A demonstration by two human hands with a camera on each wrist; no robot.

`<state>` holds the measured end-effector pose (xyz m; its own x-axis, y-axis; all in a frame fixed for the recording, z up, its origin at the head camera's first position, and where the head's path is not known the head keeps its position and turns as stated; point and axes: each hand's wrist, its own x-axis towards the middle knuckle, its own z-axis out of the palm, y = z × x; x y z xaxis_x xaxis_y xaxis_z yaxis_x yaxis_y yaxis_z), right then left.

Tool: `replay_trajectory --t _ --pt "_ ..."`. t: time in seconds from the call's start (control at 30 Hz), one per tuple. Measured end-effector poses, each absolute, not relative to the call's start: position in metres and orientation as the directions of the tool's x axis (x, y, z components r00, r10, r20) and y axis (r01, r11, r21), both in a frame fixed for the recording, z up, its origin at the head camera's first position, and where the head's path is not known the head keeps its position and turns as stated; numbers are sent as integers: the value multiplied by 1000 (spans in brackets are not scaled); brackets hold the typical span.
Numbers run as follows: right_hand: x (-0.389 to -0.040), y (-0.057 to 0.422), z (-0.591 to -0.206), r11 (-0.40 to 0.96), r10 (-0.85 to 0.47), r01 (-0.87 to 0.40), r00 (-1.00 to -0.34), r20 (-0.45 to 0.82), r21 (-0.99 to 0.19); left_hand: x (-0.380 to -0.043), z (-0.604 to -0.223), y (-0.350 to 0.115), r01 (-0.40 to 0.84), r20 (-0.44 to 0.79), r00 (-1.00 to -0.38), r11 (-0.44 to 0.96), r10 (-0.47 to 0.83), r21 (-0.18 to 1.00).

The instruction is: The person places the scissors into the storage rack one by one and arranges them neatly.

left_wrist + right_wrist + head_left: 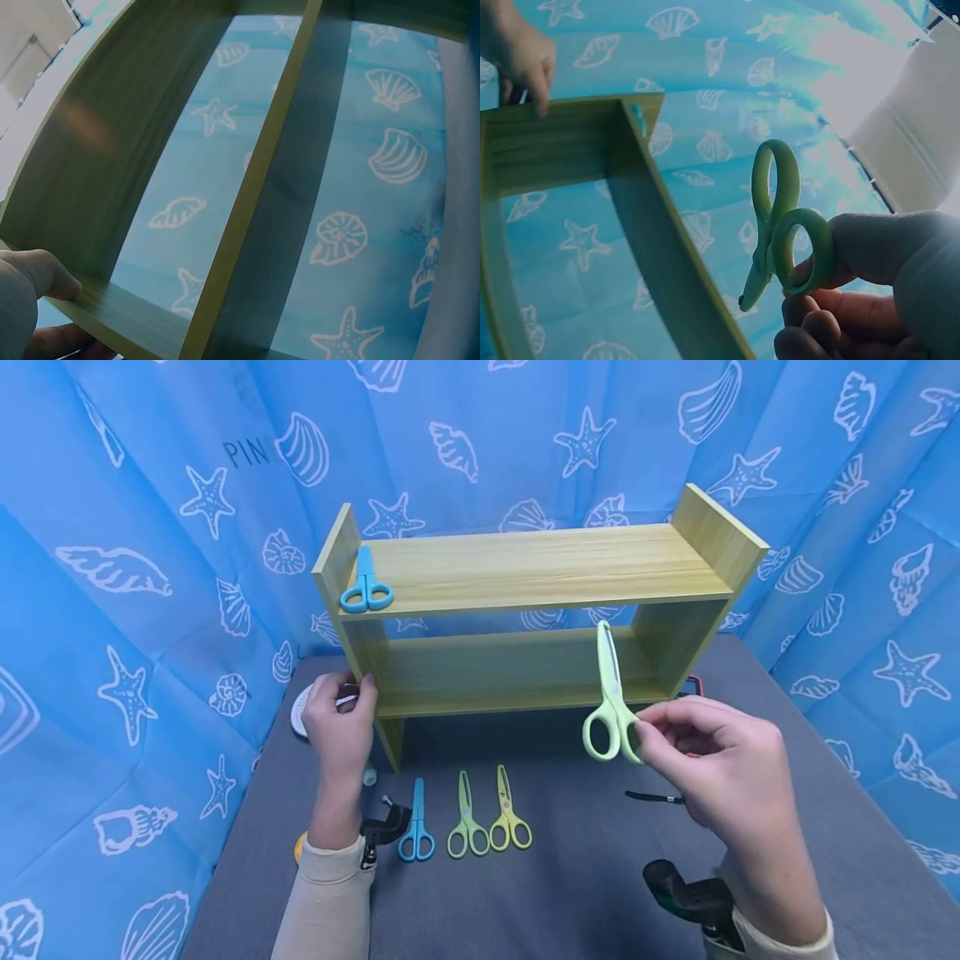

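Observation:
Raised in front of the wooden shelf (517, 568), a pair of light green scissors (611, 693) points blades up, one finger loop pinched by my right hand (720, 760). In the right wrist view the thumb and fingers grip that loop of the scissors (810, 251). My left hand (337, 710) grips the shelf's left side panel between thumb and fingers, as the left wrist view also shows with the hand (37, 285) at the panel's edge. Blue scissors (365, 583) lie on the top board's left end.
On the grey table (570, 893) before the shelf lie blue scissors (417, 827), green scissors (467, 822) and yellow scissors (508, 814) in a row. A white object (300, 712) sits behind my left hand. A black strap (652, 797) lies near my right hand. A patterned blue curtain (480, 435) hangs behind.

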<state>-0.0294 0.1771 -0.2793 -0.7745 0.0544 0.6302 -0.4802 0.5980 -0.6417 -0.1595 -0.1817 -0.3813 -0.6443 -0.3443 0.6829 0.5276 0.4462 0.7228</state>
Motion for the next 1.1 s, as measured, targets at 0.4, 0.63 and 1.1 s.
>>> replay_trajectory --t 0.4,0.63,1.1 --pt "-48 159 -235 551 50 -447 -825 563 -705 -151 -368 -174 509 681 -639 468 -357 723" --pt "-62 146 -207 529 -1 -421 -869 496 -737 -141 -357 -168 510 678 -644 461 -355 726" --pt "-115 107 -165 546 -110 -427 -889 444 -721 -140 -355 -168 523 686 -638 457 -350 720"
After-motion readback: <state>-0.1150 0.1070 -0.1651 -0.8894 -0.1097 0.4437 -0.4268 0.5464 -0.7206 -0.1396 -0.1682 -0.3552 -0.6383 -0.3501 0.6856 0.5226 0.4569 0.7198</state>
